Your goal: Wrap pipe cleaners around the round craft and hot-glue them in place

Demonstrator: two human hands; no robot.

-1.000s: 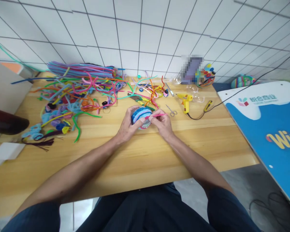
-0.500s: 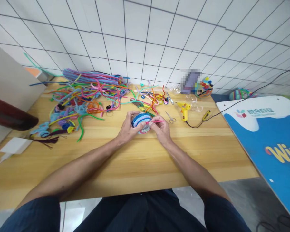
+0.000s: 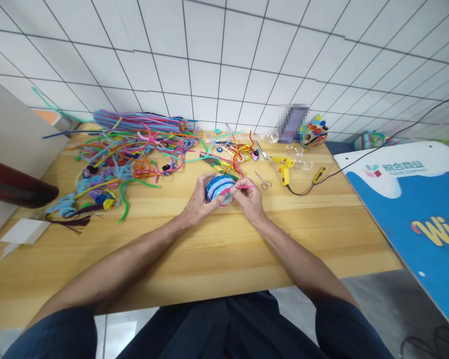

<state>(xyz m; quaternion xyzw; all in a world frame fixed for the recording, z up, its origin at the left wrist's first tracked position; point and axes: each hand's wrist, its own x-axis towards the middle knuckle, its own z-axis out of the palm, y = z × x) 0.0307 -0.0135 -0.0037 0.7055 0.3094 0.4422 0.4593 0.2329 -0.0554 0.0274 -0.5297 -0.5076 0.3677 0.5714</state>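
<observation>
Over the wooden worktop [image 3: 217,254], a blue-striped ball [image 3: 219,184] was held in the left hand [image 3: 199,203], while a pink fuzzy strip [image 3: 246,187] was pinched at its right side by the right hand [image 3: 250,200]. Small scissors [image 3: 265,183] and a yellow glue gun [image 3: 285,169] were seen to the right. On the left, coloured pipe cleaners [image 3: 129,155] were strewn in a tangle, and behind them a bundle of stems [image 3: 142,122] was laid along the tiled wall [image 3: 205,62].

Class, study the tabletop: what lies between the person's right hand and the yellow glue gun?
In the head view, a small pair of scissors lies on the wooden table between the right hand and the yellow glue gun.
</observation>
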